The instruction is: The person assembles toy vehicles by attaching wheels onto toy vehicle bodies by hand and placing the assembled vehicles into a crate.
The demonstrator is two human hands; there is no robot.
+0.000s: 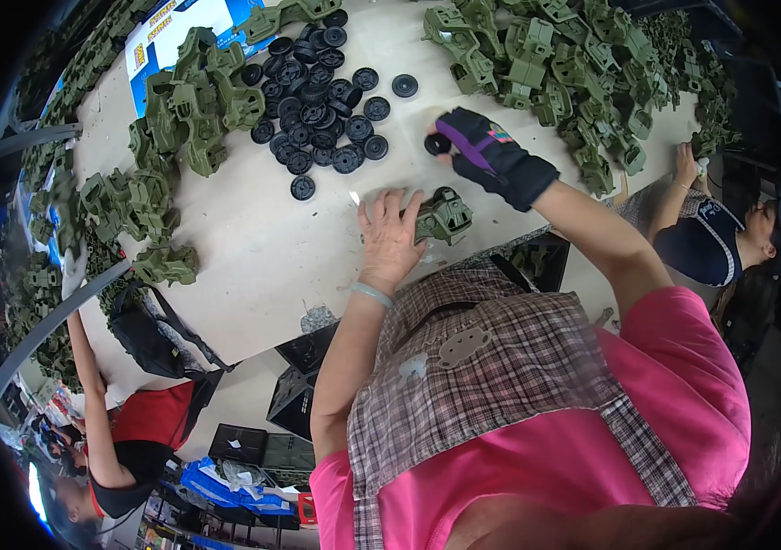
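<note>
In the head view, the wearer works over a pale table. The left hand is bare and palm-down with its fingers spread, thumb and forefinger by the near end of a green car body at its 3 o'clock; whether they grip the body cannot be told. A pale bracelet circles that wrist.

The right hand, in a black-and-purple fingerless glove, is closed at the fingertips on a small black wheel. It holds this wheel at the car body's 12 o'clock, apart from it.

A pile of black wheels lies at the left hand's 11 o'clock. One loose wheel sits at the right hand's 10 o'clock.

Green bodies are heaped in a left heap at the pile's 9 o'clock and a right heap at the right hand's 1 o'clock. A blue-and-white box lies toward 11 o'clock of the view. A black bag rests near the table's edge, between 8 and 9 o'clock.

One co-worker in red and black is at 8 o'clock; another person in dark clothes is at 3 o'clock.
</note>
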